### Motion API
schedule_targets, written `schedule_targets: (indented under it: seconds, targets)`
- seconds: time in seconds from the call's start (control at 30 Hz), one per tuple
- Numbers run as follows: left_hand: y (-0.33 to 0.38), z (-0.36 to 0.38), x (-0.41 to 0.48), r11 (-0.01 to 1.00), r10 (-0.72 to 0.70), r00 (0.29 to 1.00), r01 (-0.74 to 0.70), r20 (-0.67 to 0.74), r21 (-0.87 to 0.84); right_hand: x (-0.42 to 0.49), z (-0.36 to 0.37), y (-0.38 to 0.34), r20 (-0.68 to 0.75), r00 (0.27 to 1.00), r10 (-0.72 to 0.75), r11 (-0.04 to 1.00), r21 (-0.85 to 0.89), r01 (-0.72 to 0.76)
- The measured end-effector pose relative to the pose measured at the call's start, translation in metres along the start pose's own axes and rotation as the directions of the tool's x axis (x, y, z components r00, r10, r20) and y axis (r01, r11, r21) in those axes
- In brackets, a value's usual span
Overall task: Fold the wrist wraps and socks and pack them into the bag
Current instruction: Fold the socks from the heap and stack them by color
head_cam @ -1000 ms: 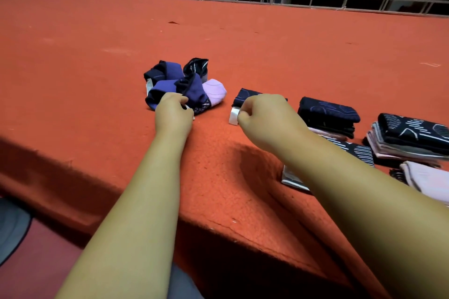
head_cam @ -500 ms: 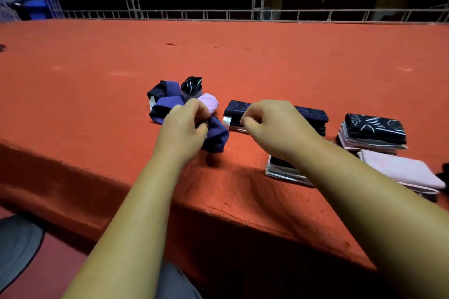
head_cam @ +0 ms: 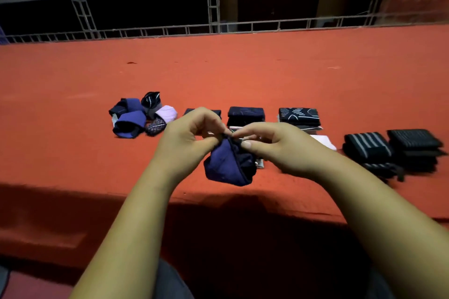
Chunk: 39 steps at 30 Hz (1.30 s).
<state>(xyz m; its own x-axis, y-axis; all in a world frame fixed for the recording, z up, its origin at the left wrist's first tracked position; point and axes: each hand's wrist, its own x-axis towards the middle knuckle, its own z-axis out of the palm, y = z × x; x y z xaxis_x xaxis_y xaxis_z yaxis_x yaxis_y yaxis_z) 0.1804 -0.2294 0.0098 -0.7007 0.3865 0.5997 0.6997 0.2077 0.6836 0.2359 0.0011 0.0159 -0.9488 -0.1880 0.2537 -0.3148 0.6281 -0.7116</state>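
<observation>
Reference point: the loose sock pile (head_cam: 141, 116) on the red table (head_cam: 243, 75).

1. The left hand (head_cam: 187, 138) is to the right of the pile and nearer the camera. Its thumb and curled fingers pinch the top edge of the blue sock (head_cam: 226, 165).
2. The right hand (head_cam: 279, 145) is further right of the pile. Its thumb and forefinger pinch the same top edge, so the fingertips of both hands meet there.
3. The blue sock hangs bunched below the two grips, right of the pile and towards the table's front edge. Whether its lower end touches the table cannot be told.

Change from half a second ago:
- The left hand alone held the sock then, just beside the pile. The sock is now clear of the pile and held by both hands.
- The right hand was resting on a dark folded piece (head_cam: 213, 113). It has left that piece, which lies just right of the pile.

Further right of the pile lie a navy folded stack (head_cam: 245, 116), a patterned folded stack (head_cam: 298, 116), a pale pink piece (head_cam: 323, 141) and two dark striped stacks (head_cam: 366, 145).
</observation>
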Motion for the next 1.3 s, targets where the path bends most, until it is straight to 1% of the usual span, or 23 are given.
schedule_targets:
  seconds: [0.13,0.27,0.33,0.47,0.63,0.77,0.83,0.9,1.0,1.03,1.1,1.13,1.17,1.23,1.3]
  targets:
    - [0.013,0.025,-0.008,0.986,-0.102,0.995,0.102,0.004,-0.135,-0.042,-0.006,0.009,-0.039,0.999,0.033,0.987,0.158,-0.026]
    - [0.016,0.048,-0.020,0.976,-0.152,0.988,0.148,-0.010,-0.160,-0.067,-0.002,0.032,-0.063,0.997,0.051,0.994,0.098,-0.044]
    - [0.013,0.057,-0.027,0.979,-0.155,0.988,0.155,0.015,-0.131,-0.075,0.005,0.044,-0.091,0.994,0.064,0.996,0.069,-0.057]
    - [-0.001,0.069,-0.041,0.993,-0.120,0.991,0.120,0.053,-0.004,-0.090,0.018,0.068,-0.150,0.986,0.069,0.998,0.008,-0.069]
    - [-0.030,0.082,-0.060,0.986,-0.161,0.986,0.159,0.032,0.055,-0.103,0.016,0.093,-0.240,0.960,0.141,0.990,0.028,-0.138]
    - [-0.039,0.092,-0.065,0.981,-0.130,0.992,0.129,-0.002,0.144,-0.104,0.014,0.107,-0.294,0.932,0.213,0.976,0.014,-0.219]
    - [-0.041,0.091,-0.061,0.970,-0.097,0.995,0.103,-0.038,0.219,-0.103,0.012,0.116,-0.331,0.906,0.263,0.963,0.028,-0.269]
    - [-0.046,0.083,-0.052,0.950,-0.075,0.990,0.106,-0.115,0.294,-0.101,0.005,0.123,-0.424,0.855,0.299,0.951,0.056,-0.305]
    - [-0.052,0.073,-0.038,0.914,-0.098,0.949,0.205,-0.298,0.351,-0.098,-0.011,0.130,-0.628,0.697,0.347,0.926,0.112,-0.360]
    - [-0.051,0.074,-0.035,0.909,-0.108,0.935,0.230,-0.337,0.346,-0.096,-0.015,0.131,-0.662,0.660,0.355,0.921,0.127,-0.369]
    - [-0.055,0.076,-0.032,0.909,-0.161,0.911,0.287,-0.380,0.302,-0.091,-0.015,0.133,-0.684,0.636,0.357,0.920,0.138,-0.368]
    - [-0.056,0.076,-0.030,0.913,-0.215,0.894,0.327,-0.394,0.243,-0.089,-0.014,0.133,-0.687,0.635,0.354,0.921,0.137,-0.366]
    - [-0.060,0.075,-0.027,0.919,-0.289,0.871,0.368,-0.398,0.138,-0.088,-0.013,0.134,-0.692,0.632,0.349,0.921,0.126,-0.370]
    - [-0.066,0.075,-0.025,0.908,-0.403,0.838,0.415,-0.366,-0.049,-0.089,-0.011,0.134,-0.694,0.640,0.330,0.923,0.096,-0.372]
    - [-0.064,0.079,-0.027,0.907,-0.421,0.856,0.407,-0.302,-0.109,-0.092,-0.010,0.134,-0.655,0.684,0.322,0.932,0.091,-0.352]
